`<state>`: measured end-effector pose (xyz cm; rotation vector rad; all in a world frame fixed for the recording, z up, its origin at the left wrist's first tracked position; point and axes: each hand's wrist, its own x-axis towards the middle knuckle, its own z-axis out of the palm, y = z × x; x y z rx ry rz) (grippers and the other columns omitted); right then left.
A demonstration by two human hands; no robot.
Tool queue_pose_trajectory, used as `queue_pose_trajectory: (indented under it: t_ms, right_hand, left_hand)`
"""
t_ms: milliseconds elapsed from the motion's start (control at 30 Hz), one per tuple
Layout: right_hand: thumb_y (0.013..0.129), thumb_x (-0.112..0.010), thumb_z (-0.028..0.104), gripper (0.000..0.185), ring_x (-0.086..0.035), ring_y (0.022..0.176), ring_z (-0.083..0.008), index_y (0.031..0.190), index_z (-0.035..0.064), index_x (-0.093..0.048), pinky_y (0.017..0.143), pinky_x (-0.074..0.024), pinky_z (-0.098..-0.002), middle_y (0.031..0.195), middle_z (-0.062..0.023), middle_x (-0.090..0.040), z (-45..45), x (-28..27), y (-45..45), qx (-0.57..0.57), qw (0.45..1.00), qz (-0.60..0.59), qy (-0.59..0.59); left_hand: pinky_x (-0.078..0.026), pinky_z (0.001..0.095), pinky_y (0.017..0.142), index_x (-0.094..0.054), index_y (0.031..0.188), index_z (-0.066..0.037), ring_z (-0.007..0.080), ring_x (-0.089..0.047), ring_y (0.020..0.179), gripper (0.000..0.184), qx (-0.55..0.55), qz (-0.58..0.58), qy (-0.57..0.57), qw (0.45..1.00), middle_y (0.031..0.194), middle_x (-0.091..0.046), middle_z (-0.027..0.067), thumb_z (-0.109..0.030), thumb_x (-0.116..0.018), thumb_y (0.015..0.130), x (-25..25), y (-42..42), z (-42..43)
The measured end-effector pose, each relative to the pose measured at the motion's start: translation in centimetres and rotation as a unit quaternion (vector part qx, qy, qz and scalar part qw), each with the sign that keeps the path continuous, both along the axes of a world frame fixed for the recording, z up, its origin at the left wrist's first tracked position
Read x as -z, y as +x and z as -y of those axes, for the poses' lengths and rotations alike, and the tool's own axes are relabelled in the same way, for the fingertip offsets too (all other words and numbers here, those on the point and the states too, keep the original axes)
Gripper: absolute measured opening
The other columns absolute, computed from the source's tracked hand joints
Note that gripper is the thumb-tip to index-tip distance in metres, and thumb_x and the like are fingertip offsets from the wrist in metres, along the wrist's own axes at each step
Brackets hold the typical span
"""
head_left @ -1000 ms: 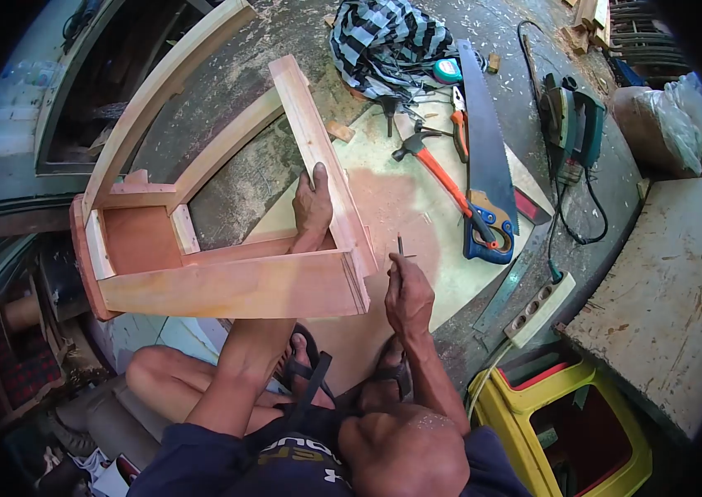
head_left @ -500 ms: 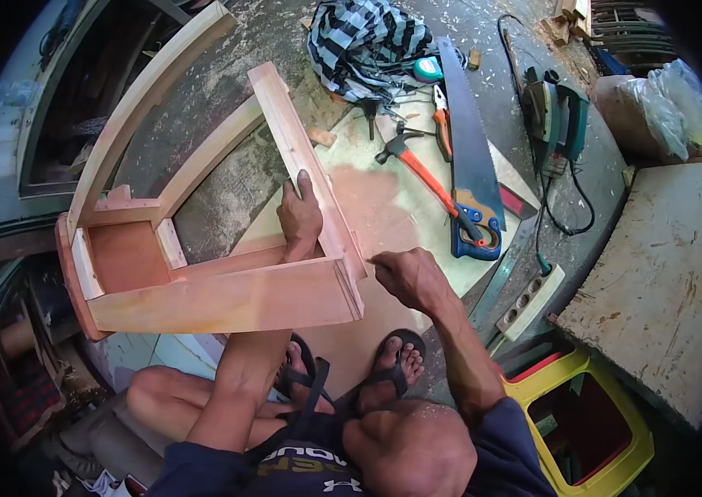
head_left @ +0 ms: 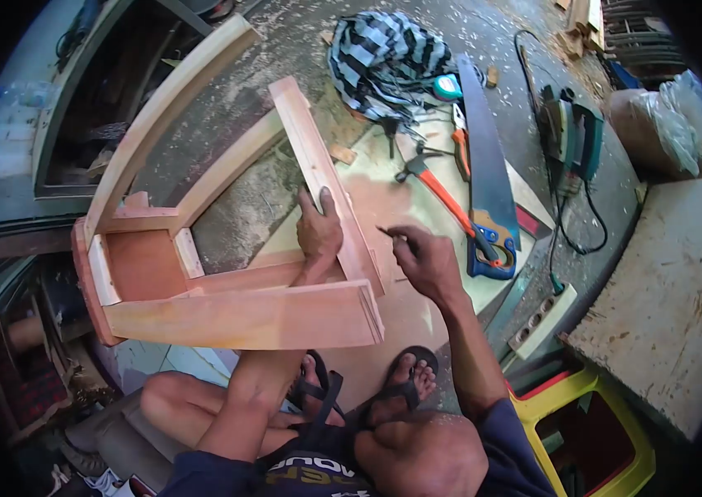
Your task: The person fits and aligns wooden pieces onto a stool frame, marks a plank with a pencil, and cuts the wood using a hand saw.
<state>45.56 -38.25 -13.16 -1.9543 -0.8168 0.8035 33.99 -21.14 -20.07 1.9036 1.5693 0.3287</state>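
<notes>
A wooden frame [head_left: 243, 319] with two curved legs and a reddish-brown panel lies tilted across the left and middle of the view. My left hand [head_left: 320, 232] reaches up through it and grips a straight wooden rail [head_left: 322, 166], thumb lying along the wood. Just right of that rail's lower end is my right hand [head_left: 427, 263], its fingers closed in a pinch. A short, thin, dark stick [head_left: 383, 230] like a pencil pokes out from them toward the rail, apart from it. Its other end is hidden in the hand.
On a board right of the frame lie an orange-handled hammer [head_left: 442, 197], pliers [head_left: 460, 149] and a handsaw [head_left: 490, 166]. A teal tape measure [head_left: 447, 88] sits by a checked cloth [head_left: 380, 62]. Farther right are a corded power tool [head_left: 571, 137], a power strip [head_left: 543, 321] and a yellow stool [head_left: 616, 398].
My right hand has lifted slightly away from the rail's lower end, and the dark stick now shows clearly. My left hand keeps its grip. The whole view has shifted a little.
</notes>
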Motion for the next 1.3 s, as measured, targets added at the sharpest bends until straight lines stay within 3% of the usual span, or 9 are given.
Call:
queue_pose_trajectory:
  t_ms: [133, 200, 467, 667, 733, 900, 1067, 1200, 1300]
  right_hand:
    - [0.092, -0.061, 0.019, 0.023, -0.069, 0.072, -0.0411, 0.104, 0.0043, -0.074, 0.068, -0.0543, -0.049, 0.076, -0.0241, -0.068, -8.3, 3.8, 2.4, 0.021, 0.997, 0.032, 0.073]
    - [0.099, -0.059, 0.024, 0.028, -0.072, 0.068, -0.025, 0.112, 0.0049, -0.073, 0.066, -0.0549, -0.0385, 0.072, -0.0133, -0.071, -13.0, 4.7, 4.4, -0.031, 0.993, 0.098, 0.061]
    - [0.09, -0.06, 0.027, 0.026, -0.068, 0.085, -0.0462, 0.101, 0.0066, -0.074, 0.077, -0.0539, -0.0543, 0.087, -0.0285, -0.068, -28.1, 6.0, 9.6, -0.046, 0.98, 0.148, 0.124]
    - [0.087, -0.06, 0.021, 0.027, -0.068, 0.079, -0.0467, 0.081, -0.0024, -0.071, 0.071, -0.0537, -0.0504, 0.08, -0.0297, -0.066, -31.2, 6.2, 11.5, -0.118, 0.978, 0.138, 0.101]
    - [0.086, -0.061, 0.022, 0.027, -0.069, 0.076, -0.0455, 0.083, -0.0031, -0.07, 0.07, -0.054, -0.0494, 0.078, -0.0307, -0.064, -29.9, 2.0, 13.2, -0.36, 0.911, 0.196, -0.047]
    - [0.09, -0.056, 0.019, 0.028, -0.07, 0.061, -0.0351, 0.082, -0.0043, -0.069, 0.069, -0.0565, -0.0461, 0.064, -0.0234, -0.065, -29.7, 3.9, 12.7, -0.145, 0.977, 0.138, 0.077]
    - [0.09, -0.057, 0.017, 0.026, -0.069, 0.058, -0.0363, 0.082, -0.0043, -0.069, 0.065, -0.056, -0.0446, 0.064, -0.0249, -0.064, -30.0, 4.8, 12.1, -0.185, 0.978, 0.079, 0.047]
    - [0.092, -0.056, 0.018, 0.028, -0.07, 0.061, -0.0329, 0.084, -0.0045, -0.071, 0.063, -0.0555, -0.0433, 0.067, -0.0233, -0.067, -28.5, 3.2, 13.4, -0.269, 0.928, 0.256, 0.012]
    - [0.093, -0.055, 0.02, 0.029, -0.07, 0.061, -0.0319, 0.084, -0.0035, -0.071, 0.065, -0.0555, -0.0446, 0.066, -0.0228, -0.066, -29.6, 3.1, 11.7, -0.148, 0.986, 0.049, 0.059]
  left_hand:
    - [-0.048, 0.0556, 0.093, -0.024, 0.158, -0.004, 0.0526, -0.061, 0.11, 0.07, 0.045, 0.019, 0.045, 0.998, 0.125, -0.062, 0.0336, -0.047, -0.04, 0.105, 0.2, -0.1, -0.4]
    - [-0.048, 0.0536, 0.095, -0.02, 0.16, -0.004, 0.0513, -0.059, 0.115, 0.072, 0.048, 0.014, 0.04, 0.998, 0.132, -0.059, 0.0331, -0.046, -0.04, 0.105, 0.4, -0.1, -0.3]
    - [-0.048, 0.0516, 0.1, -0.019, 0.16, -0.001, 0.0489, -0.057, 0.121, 0.07, 0.043, 0.012, 0.029, 0.999, 0.138, -0.054, 0.0326, -0.04, -0.041, 0.107, 0.3, -0.2, -0.1]
    - [-0.052, 0.0508, 0.095, -0.022, 0.158, 0.001, 0.0478, -0.057, 0.122, 0.068, 0.067, 0.019, 0.055, 0.996, 0.14, -0.052, 0.0317, -0.039, -0.041, 0.107, 0.8, -0.5, -0.2]
    - [-0.053, 0.0511, 0.094, -0.022, 0.158, 0.001, 0.0482, -0.059, 0.12, 0.067, 0.069, 0.022, 0.069, 0.995, 0.138, -0.054, 0.0315, -0.038, -0.042, 0.106, 1.1, -0.9, 0.0]
    - [-0.052, 0.0508, 0.094, -0.023, 0.159, -0.001, 0.0487, -0.059, 0.119, 0.066, 0.064, 0.02, 0.04, 0.997, 0.136, -0.055, 0.0322, -0.035, -0.044, 0.106, 0.3, -0.4, -0.3]
    - [-0.05, 0.0504, 0.098, -0.022, 0.159, -0.001, 0.0487, -0.056, 0.124, 0.067, 0.069, 0.023, 0.065, 0.995, 0.14, -0.051, 0.0335, -0.035, -0.044, 0.106, 1.1, -1.0, 0.0]
    - [-0.049, 0.0498, 0.101, -0.023, 0.159, -0.001, 0.0482, -0.054, 0.126, 0.066, 0.065, 0.036, 0.067, 0.995, 0.143, -0.05, 0.0326, -0.036, -0.043, 0.106, 1.0, -0.5, -0.2]
    - [-0.047, 0.048, 0.104, -0.021, 0.159, 0.0, 0.0474, -0.052, 0.13, 0.067, 0.067, 0.032, 0.034, 0.997, 0.144, -0.048, 0.0334, -0.036, -0.041, 0.107, 0.6, -0.4, -0.3]
